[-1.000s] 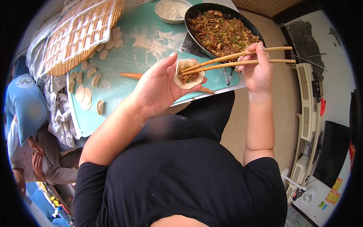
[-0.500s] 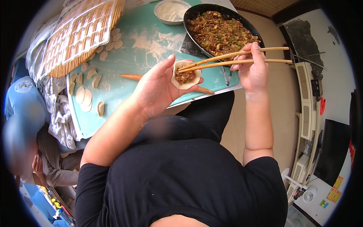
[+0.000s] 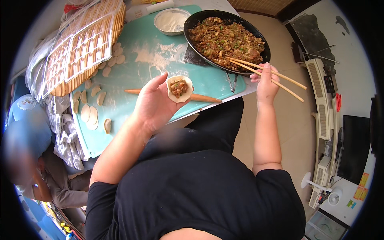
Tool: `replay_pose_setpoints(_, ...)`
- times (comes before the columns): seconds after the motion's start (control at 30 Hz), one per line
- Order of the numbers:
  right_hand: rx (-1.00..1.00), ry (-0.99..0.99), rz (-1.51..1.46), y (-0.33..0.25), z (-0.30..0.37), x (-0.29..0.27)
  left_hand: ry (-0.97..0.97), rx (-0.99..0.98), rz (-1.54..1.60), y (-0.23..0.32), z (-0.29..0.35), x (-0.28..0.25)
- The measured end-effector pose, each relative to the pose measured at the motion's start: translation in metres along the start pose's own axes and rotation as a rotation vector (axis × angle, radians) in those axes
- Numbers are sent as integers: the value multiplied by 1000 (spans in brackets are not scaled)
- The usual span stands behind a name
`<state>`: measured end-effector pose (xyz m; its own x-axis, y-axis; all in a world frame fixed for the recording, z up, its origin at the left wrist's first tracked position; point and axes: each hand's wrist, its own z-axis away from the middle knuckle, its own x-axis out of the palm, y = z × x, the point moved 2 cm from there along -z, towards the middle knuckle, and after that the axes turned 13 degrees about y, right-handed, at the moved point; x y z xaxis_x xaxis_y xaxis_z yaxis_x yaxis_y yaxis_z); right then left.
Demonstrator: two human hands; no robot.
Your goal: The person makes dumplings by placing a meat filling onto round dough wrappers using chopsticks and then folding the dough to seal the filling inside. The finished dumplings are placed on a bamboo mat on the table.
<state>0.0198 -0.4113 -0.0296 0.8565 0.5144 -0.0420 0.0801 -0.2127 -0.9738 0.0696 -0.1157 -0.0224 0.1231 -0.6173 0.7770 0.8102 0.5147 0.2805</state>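
On the fingers of my left hand (image 3: 150,106) rests a round dumpling wrapper (image 3: 172,97) with a mound of meat filling (image 3: 179,88) in its middle, its edge unsealed. The thumb stands up apart from it. My right hand (image 3: 265,85) grips a pair of wooden chopsticks (image 3: 292,94), whose tips touch the near side of the chopped filling (image 3: 226,38) in a black pan (image 3: 187,30). Behind my left hand a wooden rolling pin (image 3: 206,98) lies on the green mat (image 3: 154,80), partly hidden.
Flat wrappers (image 3: 85,113) and folded dumplings (image 3: 101,98) lie on the mat's left. A round slatted tray (image 3: 66,86) carries a white plastic grid (image 3: 89,44). A bowl of flour (image 3: 173,21) stands beside the pan. Another person (image 3: 30,128) is at the far left.
My right hand has moved the chopsticks from the wrapper's filling to the pan, tips now in the filling there. My left hand, with the filled wrapper, has shifted slightly left and down.
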Motion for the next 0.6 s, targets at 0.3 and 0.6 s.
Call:
replay_pose_setpoints(0.3, 350, -241, 327, -8, 41, -15, -174, -51, 18, 0, 28, 1)
replay_pose_setpoints(0.6, -1110, -561, 87, -81, 144, 51, -212, -25, 72, -13, 46, 11)
